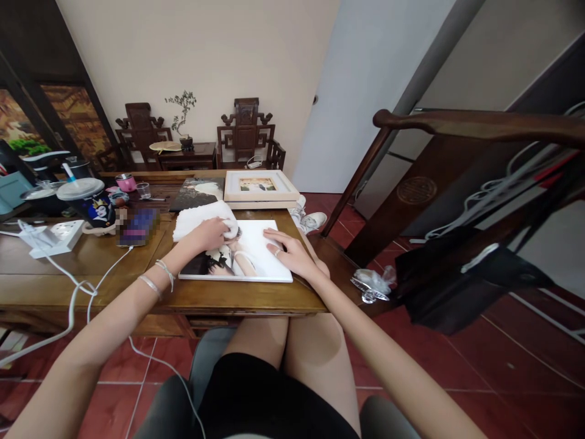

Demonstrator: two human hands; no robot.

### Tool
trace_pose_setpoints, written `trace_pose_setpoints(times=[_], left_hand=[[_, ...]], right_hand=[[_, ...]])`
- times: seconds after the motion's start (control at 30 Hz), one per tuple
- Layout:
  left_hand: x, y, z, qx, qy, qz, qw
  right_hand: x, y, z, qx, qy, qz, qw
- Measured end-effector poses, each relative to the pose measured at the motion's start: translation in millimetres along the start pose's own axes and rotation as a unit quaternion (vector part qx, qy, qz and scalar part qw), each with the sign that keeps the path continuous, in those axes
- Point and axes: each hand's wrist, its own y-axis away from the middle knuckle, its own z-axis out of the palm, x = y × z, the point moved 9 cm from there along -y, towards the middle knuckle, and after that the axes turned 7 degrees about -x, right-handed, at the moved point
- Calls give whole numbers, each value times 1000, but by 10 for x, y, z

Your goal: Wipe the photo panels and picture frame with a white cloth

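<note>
A photo panel [262, 262] with a white border lies flat near the table's front edge, showing part of a printed picture. Bunched in my left hand [212, 235] is a white cloth [196, 218], pressed onto the upper part of the panel. The cloth's loose end spreads over the panel's upper left corner. Flat on the panel's right side rests my right hand [292, 255], its fingers stretched out and a ring on one of them. The cloth and my left hand cover part of the picture.
Behind the panel lie a framed picture [260, 188] and a dark picture panel [196, 194]. To the left are a lidded cup [94, 204], a phone [137, 227], a power strip [57, 236] and trailing white cables. A wooden chair [420, 189] stands at the right.
</note>
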Motion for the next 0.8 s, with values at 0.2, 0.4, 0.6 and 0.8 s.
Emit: trace_pose_setpoints(times=[0.2,0.4,0.6,0.8], left_hand=[[305,407,7,-66,-11,-37,997],[948,1045,-36,-131,-26,12,991],[1187,1255,-74,-124,-6,55,991],[762,753,-119,-138,9,21,990]], right_hand=[[-18,2,-5,-9,6,4,1000],[-11,0,-4,-1,5,5,1000],[-11,-1,-8,-1,12,7,1000],[-11,1,-11,-2,8,2,1000]])
